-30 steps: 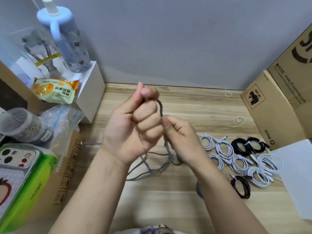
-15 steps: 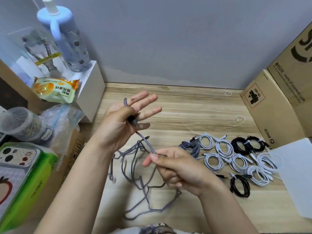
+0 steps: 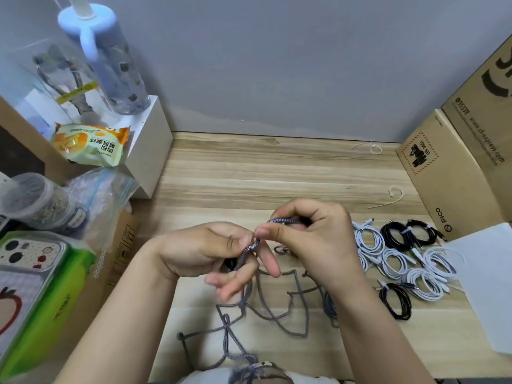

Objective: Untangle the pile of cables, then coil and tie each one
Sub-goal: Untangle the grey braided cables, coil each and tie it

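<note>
Above the middle of the table [image 3: 277, 173], left hand [image 3: 205, 250] and right hand [image 3: 315, 239] both pinching the grey braided cable [image 3: 250, 249]. Rest of it sprawled loose toward the near edge. Coiled, tied cables [image 3: 396, 261] grouped near the right edge.

I see my left hand [image 3: 205, 250] and right hand [image 3: 310, 239] close together above the table [image 3: 249, 173], both pinching a grey braided cable [image 3: 250, 249] that runs from the right hand's curled fingers down past the left hand's fingertips. Below and between the hands the rest of that cable sprawls loose in kinked loops toward my body. Just right of the right hand lie the coiled white cables [image 3: 393, 261] and coiled black cables [image 3: 396, 300], with cardboard boxes [image 3: 454, 173] beyond them.
</note>
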